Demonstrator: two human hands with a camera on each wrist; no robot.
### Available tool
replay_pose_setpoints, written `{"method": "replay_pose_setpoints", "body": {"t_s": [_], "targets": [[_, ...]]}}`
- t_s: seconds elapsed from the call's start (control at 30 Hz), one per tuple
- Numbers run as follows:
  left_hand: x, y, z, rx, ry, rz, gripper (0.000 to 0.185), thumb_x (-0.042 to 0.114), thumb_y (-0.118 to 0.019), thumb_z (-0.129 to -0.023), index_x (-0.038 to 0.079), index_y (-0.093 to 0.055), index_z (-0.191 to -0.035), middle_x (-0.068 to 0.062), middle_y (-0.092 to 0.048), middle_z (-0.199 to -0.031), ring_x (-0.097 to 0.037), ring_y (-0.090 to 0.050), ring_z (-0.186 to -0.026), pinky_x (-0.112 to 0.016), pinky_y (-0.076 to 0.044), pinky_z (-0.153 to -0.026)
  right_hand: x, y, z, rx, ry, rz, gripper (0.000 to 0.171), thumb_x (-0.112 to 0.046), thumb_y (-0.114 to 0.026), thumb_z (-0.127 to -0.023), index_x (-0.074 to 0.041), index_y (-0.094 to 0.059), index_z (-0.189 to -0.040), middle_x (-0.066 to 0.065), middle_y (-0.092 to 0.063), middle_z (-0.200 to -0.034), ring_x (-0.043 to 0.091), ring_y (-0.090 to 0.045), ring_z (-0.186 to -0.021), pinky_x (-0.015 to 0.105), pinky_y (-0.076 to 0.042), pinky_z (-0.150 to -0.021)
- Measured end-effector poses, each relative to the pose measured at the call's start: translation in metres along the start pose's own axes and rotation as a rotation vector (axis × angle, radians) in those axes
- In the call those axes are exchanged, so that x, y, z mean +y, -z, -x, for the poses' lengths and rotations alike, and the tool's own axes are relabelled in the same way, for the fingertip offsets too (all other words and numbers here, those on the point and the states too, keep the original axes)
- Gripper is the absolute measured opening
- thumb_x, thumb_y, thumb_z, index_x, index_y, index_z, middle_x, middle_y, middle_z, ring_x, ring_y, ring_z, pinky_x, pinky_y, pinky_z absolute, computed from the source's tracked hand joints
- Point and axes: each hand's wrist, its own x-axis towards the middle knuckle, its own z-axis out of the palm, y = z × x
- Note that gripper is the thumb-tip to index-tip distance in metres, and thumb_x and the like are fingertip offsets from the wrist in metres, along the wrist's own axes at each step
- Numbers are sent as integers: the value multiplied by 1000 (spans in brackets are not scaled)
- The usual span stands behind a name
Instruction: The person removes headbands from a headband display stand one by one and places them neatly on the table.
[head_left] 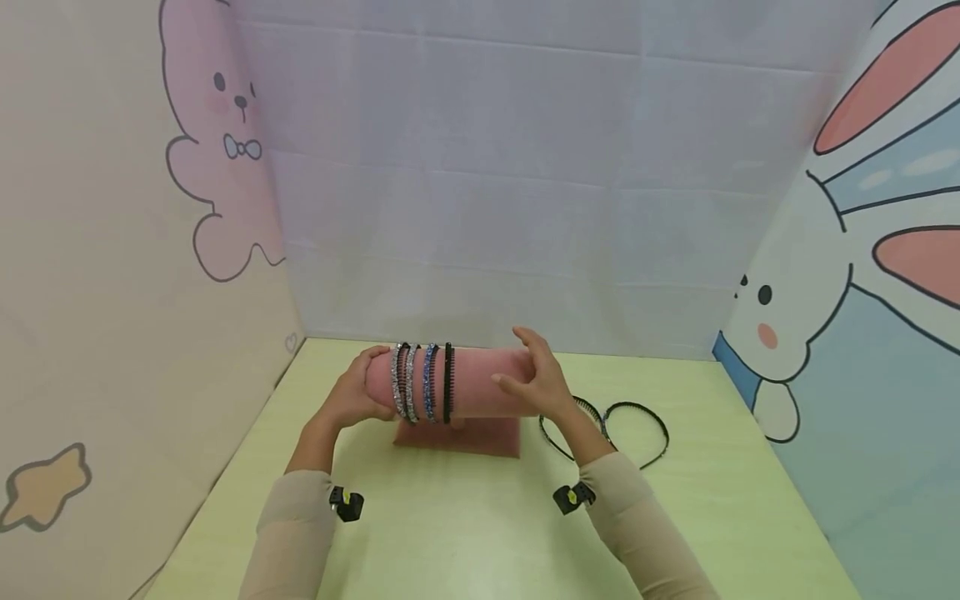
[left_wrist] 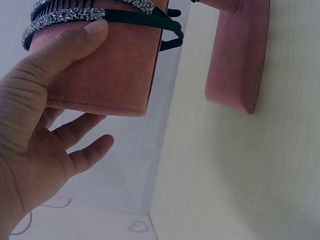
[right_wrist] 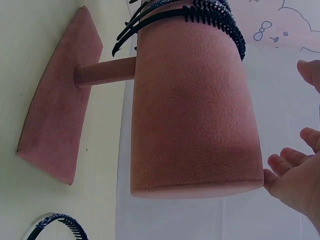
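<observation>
Headband stand (head_left: 480,385), pink velvet roll on a flat base, sits mid-worktop (head_left: 465,533); four headbands (head_left: 420,382) ride its left half. Left hand (head_left: 351,398) cups the left end, right hand (head_left: 536,383) the right end, apparently steadying it. Two loose headbands (head_left: 637,429) lie just right.
Left wrist: thumb (left_wrist: 75,42) presses the roll beside a glittered band (left_wrist: 60,19), fingers relaxed, spread.
Right wrist: fingers (right_wrist: 287,165) straight, at the roll's end face.

Pale green table (head_left: 465,533), pink velvet stand base (head_left: 457,437) on it, loose headbands (head_left: 636,433) beside
</observation>
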Motion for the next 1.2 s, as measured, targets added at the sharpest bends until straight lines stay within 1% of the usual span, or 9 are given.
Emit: {"method": "replay_pose_setpoints", "body": {"t_s": [0.1,0.2,0.4,0.5,0.67,0.77,1.0,1.2], "targets": [[1,1,-1,-5,-2,-1,111,1,-90,-48,20,-31,-140,-9,-43,-131,-31,-48,-108,-48,-44,-85,-3,-4,-5,-30,30,9,79,-19,-76,-75,-1,-35,-140,20,-33,-143,31,-30,-130,50,-27,-102],[2,1,-1,-6,2,-1,111,1,-90,-48,20,-31,-140,-9,-43,-131,-31,-48,-108,-48,-44,-85,-5,-8,-10,-63,46,19,80,-20,-76,-75,0,-34,-141,19,-33,-143,28,-27,-132,49,-25,-103],[3,-1,0,-1,11,11,111,1,-90,-47,21,-32,-139,-9,-43,-130,-31,-48,-108,-47,-44,-85,-8,-13,-16,-113,14,38,80,-25,-76,-77,-7,-33,-143,8,-33,-145,22,-26,-133,46,-24,-104],[3,-2,0,-5,7,12,111,2,-91,-47,20,-31,-140,-10,-43,-130,-31,-48,-107,-47,-44,-84,-8,-15,-20,-132,27,57,78,-27,-75,-77,-11,-35,-142,7,-33,-145,20,-26,-133,44,-24,-105],[2,-2,0,-5,-1,16,112,2,-91,-47,19,-31,-140,-11,-43,-131,-31,-49,-107,-47,-45,-83,-8,-16,-26,-153,62,89,69,-25,-76,-76,-12,-45,-136,7,-37,-141,21,-29,-131,47,-25,-103],[1,-2,-1,-4,-2,17,112,2,-91,-47,19,-31,-140,-11,-43,-131,-32,-49,-107,-47,-45,-83,-9,-17,-30,-178,61,113,66,-26,-76,-76,-12,-48,-134,7,-38,-140,23,-30,-130,50,-26,-102],[1,-1,-1,-9,1,15,113,4,-92,-46,20,-31,-140,-11,-42,-131,-32,-48,-108,-48,-44,-85,-9,-21,-36,-248,51,187,69,-33,-74,-76,-14,-46,-136,8,-36,-141,24,-29,-131,50,-25,-103],[1,0,0,-4,9,12,113,5,-92,-46,22,-31,-140,-9,-42,-130,-31,-48,-108,-47,-44,-84,-9,-27,-42,-303,48,187,71,-30,-75,-75,-14,-44,-137,8,-36,-142,22,-27,-131,49,-26,-102]]}}
